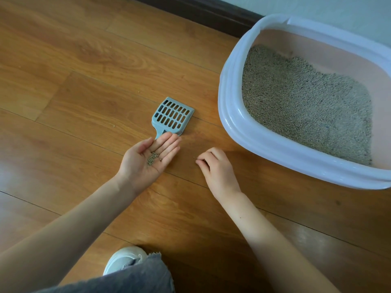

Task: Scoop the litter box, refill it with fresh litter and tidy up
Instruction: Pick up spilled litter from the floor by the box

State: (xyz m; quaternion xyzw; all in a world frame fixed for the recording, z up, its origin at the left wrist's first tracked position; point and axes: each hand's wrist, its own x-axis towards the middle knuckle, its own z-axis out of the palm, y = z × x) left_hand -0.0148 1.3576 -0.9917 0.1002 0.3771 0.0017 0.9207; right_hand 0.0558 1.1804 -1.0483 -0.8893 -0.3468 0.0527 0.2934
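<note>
**No readable text**

Nothing legible appears: the litter scoop [171, 116], the litter box [232, 115] and the wooden floor [74, 81] carry no readable words, brand marks, numbers or signs.

Open floor [74, 81] leftward; scoop [172, 116] just ahead; litter box [232, 115] walling the right side.

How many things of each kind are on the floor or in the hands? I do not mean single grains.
Litter box: 1
Scoop: 1
Small pile of litter grains in the left hand: 1
Shoe: 1
Total: 4
</note>
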